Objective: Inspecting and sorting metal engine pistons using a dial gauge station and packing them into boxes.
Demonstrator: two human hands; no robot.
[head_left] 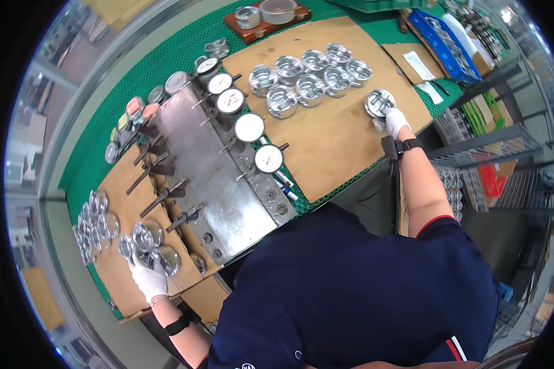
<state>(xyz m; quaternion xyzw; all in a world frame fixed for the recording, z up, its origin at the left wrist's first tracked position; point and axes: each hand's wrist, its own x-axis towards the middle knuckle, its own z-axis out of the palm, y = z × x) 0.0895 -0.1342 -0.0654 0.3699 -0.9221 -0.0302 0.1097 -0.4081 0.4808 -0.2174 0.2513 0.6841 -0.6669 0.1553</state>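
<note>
– What lay furthest left?
– A cluster of pistons (108, 226) on the left board (118, 283), with the left hand (149, 281) at a few near pistons (143, 235) close by
– And its fingers?
– White-gloved, thumb apart from the rest, touching metal; I couldn't tell whether they gripped a piston
– And next?
– A steel plate (212, 172), with five dial gauges (250, 127) along its right side, then eight pistons (310, 90) in two rows on the right board (326, 147)
– Where was the right hand (396, 121)?
– Gloved too, over that board's right end, its fingers pinching a lone piston (378, 101) by its near side, apart from the rows; I couldn't tell whether it was lifted
– Anything past it?
– A blue tray (443, 46), upper right, and a wire rack (492, 146) beyond the edge
</note>
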